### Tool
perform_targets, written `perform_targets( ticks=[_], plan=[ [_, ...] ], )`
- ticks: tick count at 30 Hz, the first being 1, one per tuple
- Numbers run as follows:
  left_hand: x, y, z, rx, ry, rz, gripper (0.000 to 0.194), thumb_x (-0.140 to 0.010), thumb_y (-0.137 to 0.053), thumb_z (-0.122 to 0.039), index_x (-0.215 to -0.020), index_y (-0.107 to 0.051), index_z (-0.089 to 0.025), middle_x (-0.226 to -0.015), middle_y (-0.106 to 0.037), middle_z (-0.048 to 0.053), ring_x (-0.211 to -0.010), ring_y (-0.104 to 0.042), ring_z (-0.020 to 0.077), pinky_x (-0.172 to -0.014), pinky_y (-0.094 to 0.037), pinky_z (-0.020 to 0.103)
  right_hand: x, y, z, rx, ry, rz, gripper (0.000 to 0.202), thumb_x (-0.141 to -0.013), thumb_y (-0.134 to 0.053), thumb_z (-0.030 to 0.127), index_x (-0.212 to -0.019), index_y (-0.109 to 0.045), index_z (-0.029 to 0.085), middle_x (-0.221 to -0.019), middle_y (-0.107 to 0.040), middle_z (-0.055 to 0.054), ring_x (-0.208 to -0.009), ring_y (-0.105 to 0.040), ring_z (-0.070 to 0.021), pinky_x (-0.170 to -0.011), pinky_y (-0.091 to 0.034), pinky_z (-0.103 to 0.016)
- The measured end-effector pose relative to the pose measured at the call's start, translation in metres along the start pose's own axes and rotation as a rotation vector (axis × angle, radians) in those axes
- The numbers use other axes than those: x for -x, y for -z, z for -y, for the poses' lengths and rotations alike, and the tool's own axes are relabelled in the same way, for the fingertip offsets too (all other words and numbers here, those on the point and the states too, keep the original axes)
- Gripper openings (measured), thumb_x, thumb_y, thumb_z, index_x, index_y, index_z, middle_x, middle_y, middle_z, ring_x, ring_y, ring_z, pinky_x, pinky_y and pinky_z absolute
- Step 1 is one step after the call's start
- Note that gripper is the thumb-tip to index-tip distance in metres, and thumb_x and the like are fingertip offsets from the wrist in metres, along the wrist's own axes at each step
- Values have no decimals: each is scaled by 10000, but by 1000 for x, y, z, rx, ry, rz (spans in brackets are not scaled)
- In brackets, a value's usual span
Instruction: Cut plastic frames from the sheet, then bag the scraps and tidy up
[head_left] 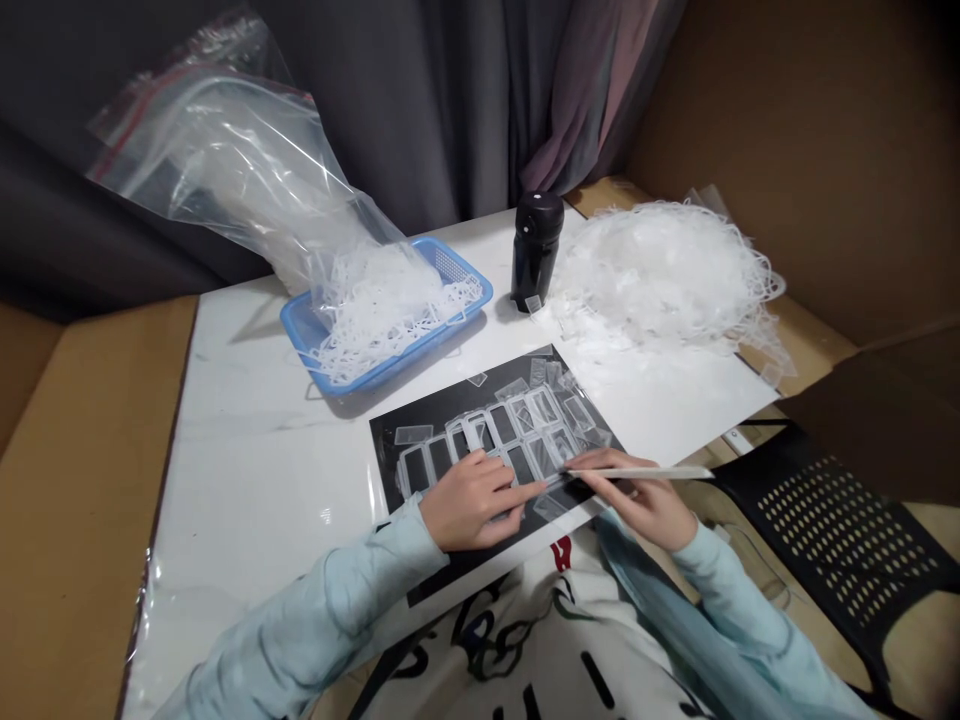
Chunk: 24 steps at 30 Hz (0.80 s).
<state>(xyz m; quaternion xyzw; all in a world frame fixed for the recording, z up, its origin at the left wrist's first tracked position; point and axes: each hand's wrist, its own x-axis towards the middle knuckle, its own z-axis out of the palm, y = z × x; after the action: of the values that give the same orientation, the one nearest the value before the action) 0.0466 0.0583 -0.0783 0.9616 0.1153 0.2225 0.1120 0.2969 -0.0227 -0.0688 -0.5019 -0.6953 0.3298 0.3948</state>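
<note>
On a black mat (450,585) lie translucent plastic frames (517,460), joined in two rows of rectangular openings. My left hand (480,500) rests over their near side, index finger stretched along the lower edge and the other fingers bent. My right hand (637,500) is closed around a slim white-handled tool (660,473), held nearly flat. Its thin dark tip meets the right end of the frames, close to my left index fingertip; the exact kind of tool is unclear. Small clear rectangular pieces (577,411) are scattered around the frames.
A blue basket (375,378) at back left holds white plastic strips, spilling from a clear zip bag (247,170). A black bottle (536,250) stands behind the mat. A big heap of white plastic scraps (667,275) lies back right. A black chair (840,540) is at the right.
</note>
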Motion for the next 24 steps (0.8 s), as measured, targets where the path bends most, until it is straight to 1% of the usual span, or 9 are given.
perform_targets(
  ticks=[2, 5, 10, 14, 16, 20, 22, 24],
  plan=[
    [0, 0, 1, -7, -4, 11, 310, -898, -495, -172, -1160, -659, -196, -659, -539, -2, -624, -464, 161, -596, -301, 313, 2, -7, 0, -50, -9, 44, 164, -981, -535, 250, -1055, -674, 204, -1031, -730, -88, -1003, -694, -219, -872, -586, -356],
    [0, 0, 1, 0, -3, 21, 283, -907, -499, -182, -1127, -676, -195, -670, -543, 6, -635, -466, 162, -602, -298, 315, 1, -12, -2, -73, 0, 62, 157, -978, -546, 250, -1053, -676, 203, -1028, -731, -83, -1009, -693, -212, -890, -581, -353],
    [1, -2, 1, 22, 10, 24, 277, -929, -481, -191, -1126, -675, -193, -680, -552, 9, -621, -462, 152, -601, -296, 313, -1, -14, -3, -73, 35, 74, 170, -969, -561, 187, -1098, -671, 202, -1045, -727, -85, -1027, -680, -195, -900, -574, -338],
    [1, -2, 1, 29, 5, 15, 279, -926, -484, -186, -1133, -670, -192, -673, -553, 8, -624, -469, 151, -600, -297, 311, -2, -15, -2, -55, 82, 59, 181, -974, -548, 187, -1109, -666, 205, -1040, -731, -89, -1020, -680, -201, -874, -583, -341],
    [1, -1, 1, 26, 8, 13, 280, -923, -486, -182, -1134, -669, -195, -666, -551, 5, -626, -474, 153, -597, -298, 313, -4, -14, 0, -33, 108, 72, 190, -982, -527, 189, -1118, -658, 204, -1042, -730, -93, -1025, -677, -204, -865, -584, -341],
    [1, -1, 0, 41, 33, 25, 270, -921, -483, -181, -1113, -673, -197, -665, -554, 3, -629, -485, 152, -600, -308, 315, -4, -16, 2, 82, 211, 115, 215, -1001, -470, 181, -1142, -632, 193, -1070, -721, -114, -1048, -659, -211, -871, -565, -358],
    [1, -1, -1, 59, 49, 35, 261, -923, -484, -190, -1098, -678, -198, -662, -553, 4, -635, -490, 152, -608, -314, 314, -2, -19, 1, 203, 266, 131, 235, -1013, -437, 199, -1150, -627, 189, -1150, -704, -134, -1036, -649, -221, -862, -557, -380],
    [0, -1, -1, 75, 62, 40, 257, -926, -486, -197, -1091, -683, -198, -657, -548, 3, -637, -491, 152, -612, -318, 312, 1, -21, -2, 353, 301, 119, 257, -1017, -421, 215, -1168, -628, 200, -1236, -678, -137, -1025, -635, -239, -839, -547, -406]
  ],
)
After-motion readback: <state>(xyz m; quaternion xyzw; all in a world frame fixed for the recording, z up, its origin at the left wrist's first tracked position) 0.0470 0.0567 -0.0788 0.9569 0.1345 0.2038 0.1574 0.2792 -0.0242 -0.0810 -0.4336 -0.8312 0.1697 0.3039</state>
